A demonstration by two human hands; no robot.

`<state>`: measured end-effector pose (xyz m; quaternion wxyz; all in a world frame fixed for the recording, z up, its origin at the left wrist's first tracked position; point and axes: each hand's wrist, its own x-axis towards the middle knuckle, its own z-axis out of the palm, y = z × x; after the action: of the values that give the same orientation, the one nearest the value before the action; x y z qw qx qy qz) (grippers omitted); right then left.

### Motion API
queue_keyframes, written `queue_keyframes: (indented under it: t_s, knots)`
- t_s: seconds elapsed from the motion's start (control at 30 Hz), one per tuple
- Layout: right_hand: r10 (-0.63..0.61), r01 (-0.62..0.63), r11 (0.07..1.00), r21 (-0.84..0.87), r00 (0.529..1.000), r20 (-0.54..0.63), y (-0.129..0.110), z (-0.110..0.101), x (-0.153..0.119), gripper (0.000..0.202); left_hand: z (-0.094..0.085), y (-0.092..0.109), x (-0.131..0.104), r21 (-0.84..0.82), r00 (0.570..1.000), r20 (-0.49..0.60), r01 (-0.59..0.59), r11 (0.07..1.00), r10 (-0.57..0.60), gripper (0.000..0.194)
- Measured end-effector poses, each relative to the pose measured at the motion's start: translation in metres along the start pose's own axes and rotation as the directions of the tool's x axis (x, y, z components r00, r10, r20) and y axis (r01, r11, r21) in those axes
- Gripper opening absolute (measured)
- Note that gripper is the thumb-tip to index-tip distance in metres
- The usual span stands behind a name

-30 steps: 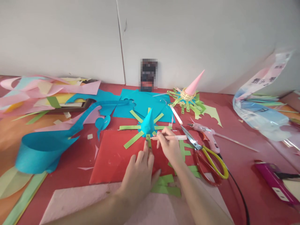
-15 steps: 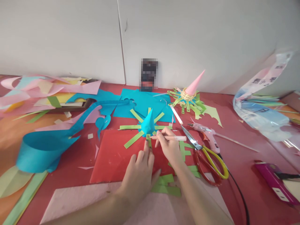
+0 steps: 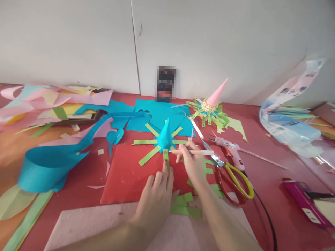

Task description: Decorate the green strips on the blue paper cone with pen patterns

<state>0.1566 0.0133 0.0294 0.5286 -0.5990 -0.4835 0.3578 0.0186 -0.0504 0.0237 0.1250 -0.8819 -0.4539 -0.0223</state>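
A blue paper cone point(image 3: 165, 136) stands upright on a blue scalloped base, with green paper strips radiating from it. The front strip point(image 3: 165, 156) carries a dark letter A near the cone. My left hand point(image 3: 156, 190) lies with fingers stretched out, its index fingertip pressing the lower part of that strip. In my right hand point(image 3: 191, 161) a pale pink pen point(image 3: 201, 152) is pinched almost level, its tip just right of the letter. Whether the tip touches the paper I cannot tell. Beneath the strips lies a red board point(image 3: 125, 177).
Right of my hands are scissors point(image 3: 230, 174), a pink glue gun point(image 3: 232, 148) and a magenta power strip point(image 3: 306, 202). A pink cone with lettered strips point(image 3: 216, 96) stands behind. Blue paper point(image 3: 42, 167) curls at left. Green scraps point(image 3: 187, 205) lie beside my wrists.
My right hand has drawn the pen slightly right, off the strip's lettered spot. My left index finger has slid a little down the strip, and the letter A now shows fully.
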Motion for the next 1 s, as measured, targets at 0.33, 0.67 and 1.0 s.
queue_keyframes:
  t_s: [0.33, 0.67, 1.0]
  knots:
    - [-0.024, 0.029, 0.998, -0.060, 0.997, 0.069, -0.0042, 0.0030, -0.0070, 0.032, -0.0017, 0.0004, 0.0018, 0.005, 1.000, 0.006, 0.016, 1.000, -0.016, 0.049]
    - [-0.018, 0.028, 0.996, -0.079, 0.992, 0.124, -0.0013, 0.0025, -0.0027, 0.030, 0.0015, 0.0003, 0.0016, 0.028, 1.000, -0.024, -0.009, 1.000, 0.010, 0.046]
    - [-0.047, 0.061, 0.993, -0.101, 0.990, 0.131, -0.0001, 0.0032, -0.0026, 0.031, 0.0005, 0.0009, 0.0018, 0.033, 1.000, -0.004, -0.011, 0.999, 0.011, 0.046]
